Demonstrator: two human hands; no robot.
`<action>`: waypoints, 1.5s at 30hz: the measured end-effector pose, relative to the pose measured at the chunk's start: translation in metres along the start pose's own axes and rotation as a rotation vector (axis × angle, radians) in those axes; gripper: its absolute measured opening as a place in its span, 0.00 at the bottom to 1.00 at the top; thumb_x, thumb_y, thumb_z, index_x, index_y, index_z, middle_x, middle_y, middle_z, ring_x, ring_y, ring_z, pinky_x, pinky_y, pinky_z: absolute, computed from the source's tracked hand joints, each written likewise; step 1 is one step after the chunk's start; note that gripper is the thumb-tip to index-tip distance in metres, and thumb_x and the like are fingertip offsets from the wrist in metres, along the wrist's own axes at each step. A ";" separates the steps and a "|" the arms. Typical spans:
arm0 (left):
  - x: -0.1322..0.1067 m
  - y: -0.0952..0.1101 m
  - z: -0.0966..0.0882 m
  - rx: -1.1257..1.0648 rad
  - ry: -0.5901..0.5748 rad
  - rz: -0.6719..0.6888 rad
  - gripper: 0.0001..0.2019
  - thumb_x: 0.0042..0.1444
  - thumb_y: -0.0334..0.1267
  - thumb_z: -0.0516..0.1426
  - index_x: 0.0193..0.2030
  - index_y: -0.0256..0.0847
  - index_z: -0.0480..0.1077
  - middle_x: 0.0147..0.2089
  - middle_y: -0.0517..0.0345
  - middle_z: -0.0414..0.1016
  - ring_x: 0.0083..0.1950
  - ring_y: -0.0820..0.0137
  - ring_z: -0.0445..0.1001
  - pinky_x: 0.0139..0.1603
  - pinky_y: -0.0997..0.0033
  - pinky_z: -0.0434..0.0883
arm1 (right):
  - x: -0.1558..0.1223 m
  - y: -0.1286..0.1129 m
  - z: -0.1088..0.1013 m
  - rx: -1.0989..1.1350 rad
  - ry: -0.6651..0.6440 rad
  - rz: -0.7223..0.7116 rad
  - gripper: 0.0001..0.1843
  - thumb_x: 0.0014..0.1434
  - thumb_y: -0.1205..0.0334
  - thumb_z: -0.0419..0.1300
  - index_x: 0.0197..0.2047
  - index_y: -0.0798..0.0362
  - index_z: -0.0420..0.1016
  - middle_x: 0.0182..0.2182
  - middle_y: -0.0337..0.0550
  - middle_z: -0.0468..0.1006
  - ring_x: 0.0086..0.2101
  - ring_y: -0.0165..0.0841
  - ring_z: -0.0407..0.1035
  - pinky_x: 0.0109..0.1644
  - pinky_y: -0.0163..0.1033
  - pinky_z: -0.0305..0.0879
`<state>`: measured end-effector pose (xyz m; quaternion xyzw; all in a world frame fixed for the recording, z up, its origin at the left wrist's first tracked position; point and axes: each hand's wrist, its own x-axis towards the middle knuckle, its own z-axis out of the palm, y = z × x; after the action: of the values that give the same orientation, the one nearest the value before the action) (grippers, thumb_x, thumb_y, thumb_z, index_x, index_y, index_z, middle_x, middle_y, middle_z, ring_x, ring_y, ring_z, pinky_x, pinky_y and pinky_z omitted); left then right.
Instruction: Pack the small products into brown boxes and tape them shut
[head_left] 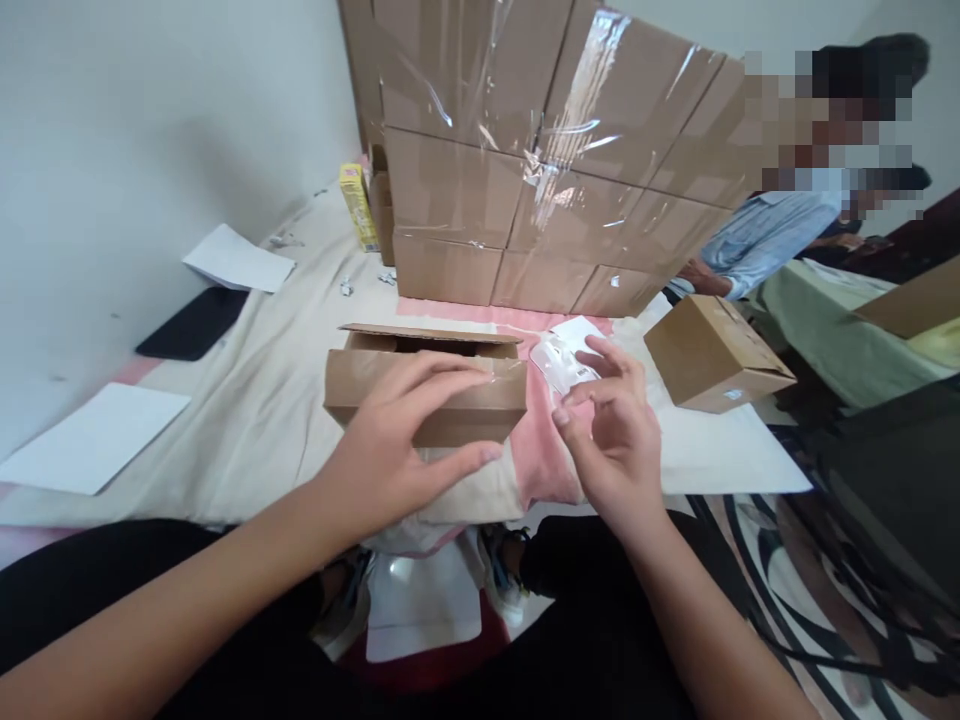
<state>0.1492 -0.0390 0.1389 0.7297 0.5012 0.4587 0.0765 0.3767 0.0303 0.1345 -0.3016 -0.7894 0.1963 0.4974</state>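
A small brown cardboard box lies in front of me on the cloth, its top flap raised a little and a dark gap showing beneath. My left hand is open over the box's front side, fingers stretched along it and thumb apart below. Right of the box, my right hand is raised with thumb and forefinger pinched together, the other fingers loosely curled. What sits in that pinch, if anything, is too small to make out. Just behind it lies a crumpled clear plastic piece beside white paper.
Stacked cartons wrapped in clear film wall off the back. A closed carton stands at right, a yellow box at back left. White sheets and a dark flat object lie left. Another person in a blue sleeve is beyond.
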 end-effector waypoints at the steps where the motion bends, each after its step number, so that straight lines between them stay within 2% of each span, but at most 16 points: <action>1: -0.001 0.004 0.003 -0.097 -0.018 -0.073 0.23 0.59 0.48 0.65 0.60 0.50 0.71 0.56 0.54 0.75 0.57 0.62 0.74 0.59 0.57 0.73 | -0.002 -0.003 0.004 0.007 -0.033 -0.009 0.02 0.64 0.61 0.62 0.39 0.47 0.71 0.63 0.45 0.63 0.64 0.46 0.62 0.67 0.60 0.61; 4: -0.003 0.012 0.010 -0.293 -0.038 -0.221 0.27 0.56 0.50 0.67 0.61 0.50 0.71 0.46 0.57 0.75 0.46 0.67 0.76 0.48 0.63 0.77 | -0.009 -0.011 0.014 0.009 -0.123 -0.027 0.01 0.64 0.62 0.61 0.39 0.47 0.73 0.63 0.47 0.61 0.66 0.48 0.58 0.62 0.58 0.68; 7: -0.007 0.011 0.012 -0.250 0.054 -0.167 0.09 0.60 0.44 0.64 0.46 0.49 0.78 0.37 0.60 0.74 0.37 0.71 0.75 0.39 0.67 0.75 | -0.013 -0.016 0.022 -0.009 -0.186 -0.006 0.03 0.65 0.60 0.60 0.38 0.45 0.74 0.62 0.49 0.62 0.67 0.49 0.57 0.59 0.56 0.71; 8: -0.009 0.009 0.011 -0.151 0.111 -0.063 0.03 0.61 0.41 0.63 0.41 0.50 0.78 0.34 0.61 0.75 0.35 0.71 0.75 0.37 0.66 0.73 | -0.013 -0.016 0.024 -0.017 -0.207 0.021 0.03 0.65 0.59 0.60 0.38 0.44 0.74 0.61 0.49 0.64 0.66 0.48 0.59 0.60 0.57 0.70; 10: -0.015 0.005 0.006 0.117 0.210 0.271 0.04 0.61 0.35 0.62 0.37 0.51 0.77 0.31 0.64 0.75 0.33 0.71 0.74 0.35 0.64 0.69 | -0.010 -0.011 0.026 -0.040 -0.226 0.087 0.04 0.65 0.55 0.61 0.43 0.42 0.75 0.60 0.49 0.68 0.64 0.48 0.62 0.64 0.58 0.67; 12: -0.018 0.003 -0.001 0.324 0.247 0.600 0.08 0.58 0.31 0.63 0.37 0.52 0.77 0.28 0.66 0.75 0.31 0.70 0.73 0.34 0.62 0.65 | -0.001 0.000 0.027 -0.090 -0.205 0.114 0.17 0.64 0.51 0.62 0.55 0.40 0.72 0.62 0.50 0.68 0.65 0.50 0.62 0.67 0.61 0.63; 14: -0.018 0.004 -0.009 0.383 0.231 0.697 0.08 0.58 0.30 0.62 0.36 0.51 0.76 0.29 0.66 0.76 0.31 0.70 0.72 0.34 0.61 0.64 | 0.011 0.016 0.029 -0.172 -0.193 0.067 0.33 0.64 0.47 0.62 0.69 0.41 0.60 0.69 0.51 0.62 0.69 0.51 0.55 0.71 0.64 0.56; 15: -0.015 0.005 -0.012 0.378 0.218 0.646 0.07 0.60 0.31 0.62 0.36 0.51 0.75 0.30 0.66 0.76 0.31 0.70 0.73 0.35 0.61 0.64 | 0.019 0.024 0.030 -0.212 -0.209 0.026 0.38 0.65 0.47 0.61 0.73 0.42 0.54 0.72 0.51 0.57 0.72 0.51 0.49 0.72 0.65 0.51; 17: -0.005 0.003 -0.019 0.313 0.171 0.418 0.06 0.63 0.34 0.59 0.36 0.50 0.74 0.32 0.64 0.78 0.33 0.70 0.74 0.38 0.62 0.65 | 0.033 0.037 0.034 -0.267 -0.289 -0.047 0.39 0.67 0.48 0.57 0.76 0.42 0.47 0.75 0.47 0.50 0.74 0.50 0.40 0.75 0.65 0.44; 21: 0.020 -0.021 -0.028 0.060 0.034 -0.115 0.11 0.67 0.40 0.54 0.33 0.44 0.72 0.35 0.60 0.77 0.38 0.69 0.75 0.42 0.64 0.68 | 0.053 0.048 0.047 -0.316 -0.507 -0.065 0.28 0.72 0.53 0.49 0.72 0.45 0.62 0.70 0.46 0.64 0.72 0.47 0.51 0.75 0.65 0.45; 24: 0.035 -0.044 -0.032 0.011 -0.174 -0.313 0.13 0.64 0.45 0.54 0.32 0.43 0.74 0.35 0.60 0.77 0.38 0.67 0.73 0.41 0.65 0.67 | 0.055 0.048 0.053 -0.332 -0.584 -0.062 0.25 0.72 0.56 0.45 0.67 0.49 0.71 0.68 0.47 0.68 0.70 0.47 0.55 0.74 0.66 0.47; 27: 0.046 -0.060 -0.033 0.013 -0.283 -0.377 0.13 0.63 0.46 0.55 0.32 0.43 0.75 0.36 0.60 0.78 0.38 0.67 0.73 0.41 0.65 0.66 | 0.051 0.048 0.054 -0.336 -0.572 -0.064 0.26 0.72 0.57 0.45 0.67 0.52 0.70 0.69 0.48 0.65 0.71 0.47 0.54 0.74 0.65 0.48; 34: 0.058 -0.075 -0.029 -0.005 -0.334 -0.340 0.14 0.50 0.51 0.66 0.32 0.42 0.74 0.34 0.59 0.73 0.39 0.66 0.71 0.42 0.66 0.65 | 0.047 0.052 0.054 -0.293 -0.552 -0.071 0.27 0.73 0.55 0.45 0.68 0.52 0.69 0.69 0.48 0.65 0.71 0.45 0.52 0.75 0.62 0.48; 37: 0.054 -0.079 -0.026 0.175 -0.309 -0.336 0.17 0.51 0.56 0.65 0.37 0.44 0.75 0.46 0.55 0.75 0.52 0.57 0.69 0.53 0.57 0.63 | 0.047 0.053 0.055 -0.280 -0.539 -0.075 0.26 0.73 0.55 0.45 0.68 0.50 0.69 0.69 0.46 0.65 0.71 0.44 0.53 0.75 0.61 0.49; 40: 0.049 -0.079 -0.024 0.316 -0.289 -0.374 0.21 0.53 0.60 0.62 0.45 0.47 0.72 0.59 0.53 0.71 0.61 0.50 0.62 0.59 0.48 0.56 | 0.047 0.054 0.056 -0.269 -0.538 -0.070 0.26 0.73 0.55 0.45 0.68 0.50 0.70 0.69 0.45 0.66 0.71 0.45 0.53 0.75 0.61 0.50; 45: 0.051 -0.078 -0.019 0.338 -0.291 -0.405 0.14 0.60 0.56 0.56 0.42 0.49 0.70 0.58 0.57 0.72 0.60 0.51 0.63 0.58 0.46 0.54 | 0.046 0.052 0.056 -0.253 -0.532 -0.052 0.27 0.73 0.54 0.45 0.67 0.51 0.70 0.69 0.46 0.66 0.71 0.44 0.52 0.75 0.59 0.50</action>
<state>0.0876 0.0332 0.1356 0.6752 0.6896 0.2351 0.1150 0.3259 0.0987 0.1096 -0.2788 -0.9177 0.1555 0.2364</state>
